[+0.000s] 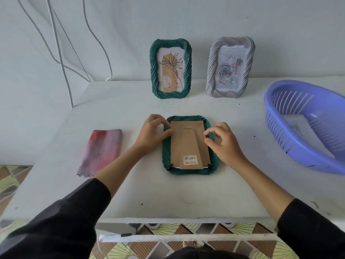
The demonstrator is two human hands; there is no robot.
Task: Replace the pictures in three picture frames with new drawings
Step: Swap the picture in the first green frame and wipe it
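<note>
Face down at the centre of the table, the green frame shows its cardboard back. The left hand pinches the upper-left rim; the right hand, fingers curled, touches the right edge, grip unclear.

Plain, pale grey-white wall across the far side, matte and evenly lit. On its left part, thin white cables in loose curves, down toward the far left corner of the tabletop — white, painted-looking, flecked with a few dark specks. Below the near edge, a white bar left to right. Underneath and at near left, floor patterned in yellow-green fans, brown and grey blocks. Soft, diffuse light — only faint shadows.
</note>
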